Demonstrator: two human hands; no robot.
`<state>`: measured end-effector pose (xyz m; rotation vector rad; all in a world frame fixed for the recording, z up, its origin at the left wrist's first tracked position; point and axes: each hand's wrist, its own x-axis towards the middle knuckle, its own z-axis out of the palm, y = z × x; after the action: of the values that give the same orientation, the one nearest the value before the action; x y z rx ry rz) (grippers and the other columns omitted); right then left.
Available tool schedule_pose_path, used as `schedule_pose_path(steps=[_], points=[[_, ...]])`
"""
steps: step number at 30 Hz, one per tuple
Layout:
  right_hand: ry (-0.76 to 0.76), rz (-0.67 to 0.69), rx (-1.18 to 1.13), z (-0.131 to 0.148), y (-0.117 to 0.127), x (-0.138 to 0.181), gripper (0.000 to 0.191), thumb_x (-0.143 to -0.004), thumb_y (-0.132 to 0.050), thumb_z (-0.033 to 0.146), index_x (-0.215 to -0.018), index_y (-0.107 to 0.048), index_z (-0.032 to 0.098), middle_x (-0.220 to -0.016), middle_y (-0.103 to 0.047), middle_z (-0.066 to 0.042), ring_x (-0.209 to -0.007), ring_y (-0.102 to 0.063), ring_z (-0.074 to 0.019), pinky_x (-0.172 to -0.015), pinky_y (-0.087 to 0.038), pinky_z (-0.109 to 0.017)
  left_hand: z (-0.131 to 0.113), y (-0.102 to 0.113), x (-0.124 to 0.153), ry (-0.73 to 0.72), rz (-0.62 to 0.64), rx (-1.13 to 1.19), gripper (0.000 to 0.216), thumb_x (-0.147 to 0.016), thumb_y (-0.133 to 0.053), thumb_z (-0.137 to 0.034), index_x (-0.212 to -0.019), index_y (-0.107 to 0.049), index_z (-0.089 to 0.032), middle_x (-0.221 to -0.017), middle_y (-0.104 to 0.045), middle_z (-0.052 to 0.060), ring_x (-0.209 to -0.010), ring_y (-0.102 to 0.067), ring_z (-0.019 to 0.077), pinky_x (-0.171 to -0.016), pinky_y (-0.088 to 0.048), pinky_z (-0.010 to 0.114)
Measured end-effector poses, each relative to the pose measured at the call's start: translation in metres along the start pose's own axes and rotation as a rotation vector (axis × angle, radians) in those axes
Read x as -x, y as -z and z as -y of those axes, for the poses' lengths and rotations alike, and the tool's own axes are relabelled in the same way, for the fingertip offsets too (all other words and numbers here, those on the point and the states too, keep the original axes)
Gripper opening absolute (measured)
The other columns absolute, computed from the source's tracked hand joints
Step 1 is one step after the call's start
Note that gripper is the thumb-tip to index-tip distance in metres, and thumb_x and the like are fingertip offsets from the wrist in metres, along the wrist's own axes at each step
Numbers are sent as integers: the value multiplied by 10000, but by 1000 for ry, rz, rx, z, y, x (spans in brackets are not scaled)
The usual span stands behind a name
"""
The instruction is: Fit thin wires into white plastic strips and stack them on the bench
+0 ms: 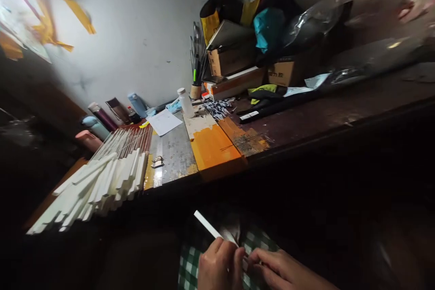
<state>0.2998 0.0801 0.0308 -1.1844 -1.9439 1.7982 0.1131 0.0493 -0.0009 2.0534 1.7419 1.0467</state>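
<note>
The left hand (pixel 219 263) is wrapped around a white stick (pixel 206 223). The long stick pokes out of that fist, pointing between ten and eleven o'clock. The left hand is nearer to its poking-out end. The right hand (pixel 272 266) is just beside the fist, at three o'clock, fingers bent; I can't see if it pinches anything. More white sticks (pixel 112 179) lie at ten o'clock on the table (pixel 316 108).

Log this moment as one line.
left hand: gripping white stick | right hand: close beside left, grip unclear | table: pile of white sticks, white-capped bottle
</note>
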Motion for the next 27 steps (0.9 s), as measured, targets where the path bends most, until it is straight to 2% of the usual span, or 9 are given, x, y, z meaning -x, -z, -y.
schedule_pose_path(steps=[4,6,9,12,16,18,19,23,27], points=[[-54,-30,58,-18,-12,6,197,-881,-482,362,-830,-615,225,-706,-660,1,-606,-590,-142,-509,-418,-201,21,4,28,414,236,186,483,-865,-492,-497,-498,-584,-197,-467,-554,37,-437,-495,135,-470,-319,263],[-6,-77,155,-29,-18,4,195,-876,-482,340,-801,-624,230,-709,-677,4,-661,-625,-157,-575,-452,-218,21,4,33,657,151,569,425,-769,-587,-592,-671,-679,-190,-569,-638,49,-540,-580,166,-541,-408,260],[98,-101,281,-41,-19,1,236,-888,-478,366,-835,-674,245,-721,-694,2,-638,-637,-156,-575,-460,-230,8,7,25,906,-169,1158,518,-683,-690,-591,-1023,-660,-202,-869,-724,91,-858,-663,242,-810,-478,335],[231,-198,311,-34,-7,-4,298,-922,-453,392,-931,-714,251,-776,-699,-20,-673,-648,-171,-603,-484,-254,-14,25,-4,845,-359,1368,393,-740,-699,-486,-1009,-640,-206,-814,-684,54,-827,-653,210,-824,-482,339],[397,-468,124,8,25,-6,289,-953,-453,361,-1109,-657,229,-911,-690,-49,-749,-646,-168,-679,-522,-271,-40,70,-55,458,-323,1358,303,-844,-586,-446,-1034,-614,-212,-670,-512,-26,-569,-493,104,-619,-464,259],[471,-571,-19,32,40,-4,278,-963,-459,343,-1165,-626,249,-971,-688,-43,-726,-628,-139,-684,-525,-262,-47,86,-75,333,-154,1286,308,-879,-529,-446,-1067,-594,-210,-603,-441,-45,-482,-376,75,-467,-347,200],[506,-594,-105,42,45,-3,279,-964,-465,346,-1184,-615,262,-1007,-687,-40,-719,-617,-128,-676,-523,-256,-49,90,-82,340,13,1231,277,-892,-519,-426,-1039,-594,-203,-584,-420,-51,-464,-329,65,-435,-285,187],[627,-479,-437,59,53,-2,360,-925,-532,429,-1240,-591,267,-1147,-660,-66,-720,-593,-113,-636,-501,-246,-49,75,-88,401,654,1073,236,-905,-516,-380,-842,-571,-160,-614,-424,-34,-467,-321,53,-427,-206,204],[554,-350,-642,48,47,-4,304,-885,-607,403,-1082,-698,190,-917,-716,-68,-626,-587,-98,-584,-470,-234,-41,39,-71,457,834,1140,275,-895,-511,-425,-831,-552,-161,-598,-404,-38,-454,-280,54,-417,-176,215]])
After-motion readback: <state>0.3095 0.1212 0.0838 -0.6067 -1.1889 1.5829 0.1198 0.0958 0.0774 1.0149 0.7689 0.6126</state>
